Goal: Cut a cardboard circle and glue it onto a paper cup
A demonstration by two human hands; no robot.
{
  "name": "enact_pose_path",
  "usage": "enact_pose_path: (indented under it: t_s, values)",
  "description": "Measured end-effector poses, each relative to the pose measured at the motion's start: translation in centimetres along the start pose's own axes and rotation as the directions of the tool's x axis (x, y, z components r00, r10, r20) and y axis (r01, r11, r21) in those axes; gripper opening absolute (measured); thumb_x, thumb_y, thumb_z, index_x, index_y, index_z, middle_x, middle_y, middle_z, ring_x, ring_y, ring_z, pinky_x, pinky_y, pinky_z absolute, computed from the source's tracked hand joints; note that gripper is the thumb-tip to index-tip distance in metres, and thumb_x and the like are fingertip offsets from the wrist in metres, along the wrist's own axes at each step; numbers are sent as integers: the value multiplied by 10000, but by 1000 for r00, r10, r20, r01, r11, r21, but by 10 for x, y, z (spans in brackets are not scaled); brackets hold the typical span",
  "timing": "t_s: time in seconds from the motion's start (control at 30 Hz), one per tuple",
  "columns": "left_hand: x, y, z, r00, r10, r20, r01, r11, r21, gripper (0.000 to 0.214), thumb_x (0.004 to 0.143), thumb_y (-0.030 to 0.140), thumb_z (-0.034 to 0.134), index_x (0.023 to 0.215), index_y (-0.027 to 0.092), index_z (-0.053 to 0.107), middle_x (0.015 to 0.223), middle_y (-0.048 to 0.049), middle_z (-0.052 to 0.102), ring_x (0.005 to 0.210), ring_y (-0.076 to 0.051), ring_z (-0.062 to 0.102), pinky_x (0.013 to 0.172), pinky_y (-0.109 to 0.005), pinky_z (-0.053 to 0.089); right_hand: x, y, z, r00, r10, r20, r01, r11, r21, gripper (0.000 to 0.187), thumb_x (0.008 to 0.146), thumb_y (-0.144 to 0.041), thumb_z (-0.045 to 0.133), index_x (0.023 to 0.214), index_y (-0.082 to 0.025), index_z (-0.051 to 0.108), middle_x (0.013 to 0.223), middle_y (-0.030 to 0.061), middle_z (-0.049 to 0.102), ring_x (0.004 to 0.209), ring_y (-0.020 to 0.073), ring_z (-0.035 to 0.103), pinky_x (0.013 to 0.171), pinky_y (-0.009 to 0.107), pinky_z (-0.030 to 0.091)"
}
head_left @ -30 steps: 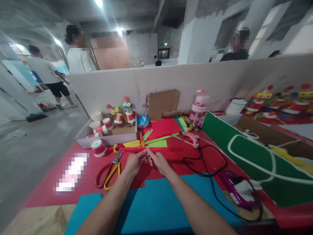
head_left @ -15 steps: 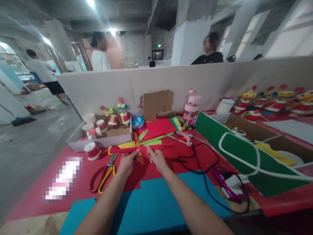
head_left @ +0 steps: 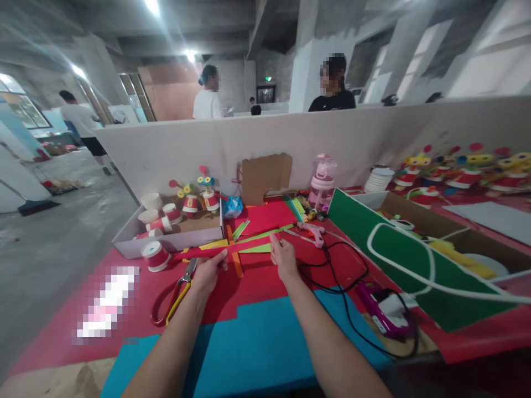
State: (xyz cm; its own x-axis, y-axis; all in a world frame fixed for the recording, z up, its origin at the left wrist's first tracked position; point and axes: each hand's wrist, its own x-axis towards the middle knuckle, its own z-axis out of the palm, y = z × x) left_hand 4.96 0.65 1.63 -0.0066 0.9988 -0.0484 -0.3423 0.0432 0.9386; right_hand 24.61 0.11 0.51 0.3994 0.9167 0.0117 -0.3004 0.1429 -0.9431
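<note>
A red paper strip point(head_left: 249, 243) is stretched between my two hands above the table. My left hand point(head_left: 211, 271) pinches it toward its left part. Farther right, my right hand point(head_left: 284, 255) grips it near its right end. Under the strip lie an orange strip point(head_left: 237, 266) and green paper strips point(head_left: 256, 249), with a yellow piece point(head_left: 215, 244) to the left. Scissors point(head_left: 176, 296) with red and yellow handles rest beside my left hand, partly covered by my forearm. A pink glue gun point(head_left: 313, 234) lies past my right hand.
A white box point(head_left: 186, 240) holds paper cups and cup figures; a red-wrapped cup point(head_left: 155, 256) stands before it. Right are a green-sided box point(head_left: 390, 265), a purple power strip point(head_left: 384, 312) and a black cable point(head_left: 346, 298). Blue sheets point(head_left: 257, 342) cover the front edge. People stand behind the partition point(head_left: 174, 146).
My right hand has slid right and slightly up along the red strip, away from my left hand, which has shifted a little left. People in the background have moved.
</note>
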Motion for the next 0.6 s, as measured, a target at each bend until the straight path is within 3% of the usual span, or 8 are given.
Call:
enact_pose_path:
  t_s: [0.13, 0.27, 0.3, 0.37, 0.43, 0.47, 0.53, 0.6]
  values:
    - [3, 2, -3, 1000, 3, -1, -3, 1000, -20, 366, 508, 313, 872, 620, 132, 573, 512, 26, 571, 431, -80, 491, 419, -211, 389, 6, -3, -10, 998, -31, -61, 33, 999, 31, 550, 709, -671, 647, 537, -225, 376, 396, -109, 263, 326, 49, 219, 325, 212, 150]
    - [9, 8, -9, 992, 55, -111, -65, 994, -87, 362, 485, 311, 877, 600, 129, 586, 494, 27, 568, 428, -75, 492, 425, -202, 393, 7, -6, -17, 975, -94, -203, 125, 981, 150, 506, 769, -677, 569, 601, -221, 430, 427, -99, 337, 353, 63, 310, 350, 194, 278]
    - [9, 8, -10, 991, 54, -125, -68, 992, -110, 361, 478, 310, 880, 597, 128, 592, 494, 28, 568, 432, -73, 492, 431, -199, 396, 4, -4, -14, 982, -95, -165, 120, 982, 148, 488, 756, -667, 596, 626, -217, 456, 445, -94, 375, 370, 65, 343, 367, 189, 310]
    - [7, 7, -6, 995, 23, -100, -38, 989, -141, 356, 481, 318, 883, 605, 125, 611, 506, 23, 580, 446, -74, 502, 445, -199, 404, -6, 3, -2, 997, -28, 72, 22, 997, 77, 443, 687, -608, 712, 698, -208, 521, 501, -83, 468, 407, 71, 406, 397, 187, 357]
    - [1, 2, 2, 999, -23, -45, 18, 992, -126, 350, 509, 348, 877, 610, 118, 633, 521, 8, 600, 450, -80, 510, 451, -205, 404, -21, 13, 16, 932, 87, 353, -86, 996, -19, 424, 641, -543, 784, 791, -199, 588, 545, -68, 532, 444, 88, 455, 433, 201, 400]
    - [-3, -1, 7, 1000, -24, -20, 22, 994, -103, 344, 528, 358, 871, 602, 117, 638, 518, 2, 603, 445, -80, 507, 449, -206, 396, -29, 18, 24, 899, 108, 424, -100, 994, -41, 412, 660, -540, 773, 804, -189, 613, 560, -54, 554, 471, 98, 482, 464, 211, 423]
    - [-10, -8, 16, 999, -2, 39, 4, 998, -55, 339, 560, 376, 856, 569, 120, 634, 496, -2, 594, 434, -85, 501, 450, -215, 390, -41, 25, 37, 895, 101, 435, -90, 995, -46, 408, 709, -565, 724, 726, -167, 636, 574, -19, 585, 512, 110, 512, 515, 226, 441]
    - [-15, -13, 21, 998, 26, 62, -25, 999, -22, 345, 585, 391, 842, 552, 124, 627, 486, -3, 587, 439, -91, 503, 462, -221, 394, -47, 28, 41, 936, 62, 347, -49, 998, -44, 444, 718, -580, 707, 601, -162, 611, 559, 2, 591, 526, 116, 519, 538, 232, 433]
